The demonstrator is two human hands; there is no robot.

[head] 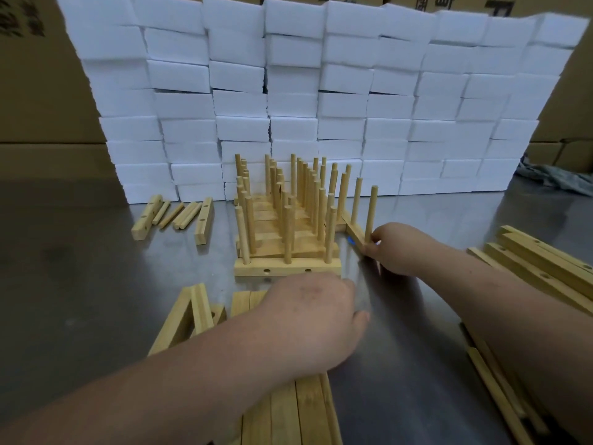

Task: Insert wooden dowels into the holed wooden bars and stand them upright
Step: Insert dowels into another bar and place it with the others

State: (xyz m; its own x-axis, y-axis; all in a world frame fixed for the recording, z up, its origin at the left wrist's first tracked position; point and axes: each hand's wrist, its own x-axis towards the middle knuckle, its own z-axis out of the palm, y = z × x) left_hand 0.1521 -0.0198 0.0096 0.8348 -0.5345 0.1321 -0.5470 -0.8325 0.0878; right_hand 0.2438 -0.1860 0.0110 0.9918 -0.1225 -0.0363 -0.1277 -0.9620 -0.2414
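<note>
While the right hand [390,250] gripped the near end of the doweled bar [352,231], its long axis ran toward the far edge of the desk [96,284]; the left hand [316,319], over loose bars [305,409], showed no determinable grip.

**What the view is keeping back**

The left hand [316,319] is showing only its back. Its fingers are lying out of sight, so whether it is holding anything cannot be told. Its forearm is covering part of the flat bars [288,412], which are running off the bottom edge. The right hand [390,248] is gripping the holed bar [354,233], hiding that end. A blue speck [351,241] beside it is too small to name. The rear upright dowels [293,175] are overlapping past counting. The bar stack [545,268] and grey cloth [558,178] are being cut by the right edge. The carton print [426,3] is blurring at the top.
</note>
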